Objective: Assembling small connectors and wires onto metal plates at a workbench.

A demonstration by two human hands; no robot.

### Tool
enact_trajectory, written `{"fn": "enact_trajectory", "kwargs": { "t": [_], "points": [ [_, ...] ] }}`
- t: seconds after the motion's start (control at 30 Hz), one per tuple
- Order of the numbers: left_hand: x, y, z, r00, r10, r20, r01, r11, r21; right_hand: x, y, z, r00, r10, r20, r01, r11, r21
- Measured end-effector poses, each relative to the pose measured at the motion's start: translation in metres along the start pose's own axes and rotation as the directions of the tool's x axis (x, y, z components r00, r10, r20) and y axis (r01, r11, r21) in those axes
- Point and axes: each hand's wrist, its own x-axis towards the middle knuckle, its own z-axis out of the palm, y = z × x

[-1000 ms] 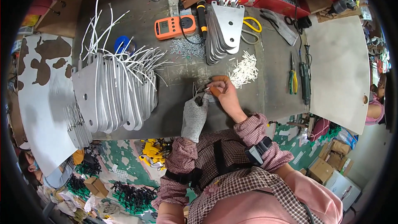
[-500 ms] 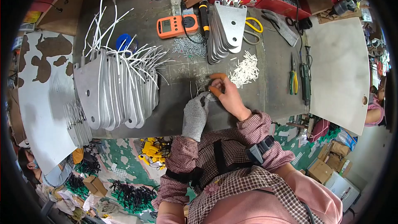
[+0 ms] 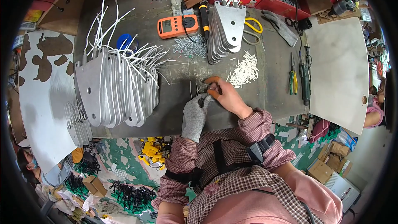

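My left hand [image 3: 194,118], in a grey knit glove, is closed near the table's front edge. What it grips is mostly hidden; two thin pale wires [image 3: 194,88] stick up beside its fingertips. Meeting it from the right, my right hand [image 3: 230,97] is bare except for orange covers on the thumb and a finger. Its fingertips are pinched together over the left fingers, and whatever lies between them is too small to name. Just beyond my right hand lies a pile of short white tubes [image 3: 244,71]. To the left stands a row of grey metal plates [image 3: 93,93] with white wires on top.
Farther back are an orange multimeter [image 3: 177,26], a pile of small metal pieces [image 3: 190,47] and a smaller stack of plates [image 3: 228,29]. Yellow-handled scissors [image 3: 253,25], pliers [image 3: 293,81] and a green soldering-iron-like tool [image 3: 305,84] lie on the right. Red bins [image 3: 282,6] line the back.
My right hand has shifted slightly left, and its fingers have drawn closer together over the left fingertips. The left hand has hardly moved.
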Motion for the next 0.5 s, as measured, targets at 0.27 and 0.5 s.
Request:
{"fn": "enact_trajectory", "kwargs": {
  "t": [0.27, 0.5],
  "points": [
    [0.0, -0.013, 0.005, 0.993, 0.118, -0.027, -0.12, 0.991, -0.054, -0.001, 0.007, 0.005, 0.999, 0.033, 0.033, -0.037, 0.988, 0.15],
    [0.002, -0.015, 0.007, 0.995, 0.084, -0.053, -0.082, 0.996, 0.04, 0.001, -0.007, -0.007, 0.994, -0.101, 0.043, 0.105, 0.986, -0.129]
  ]
}}
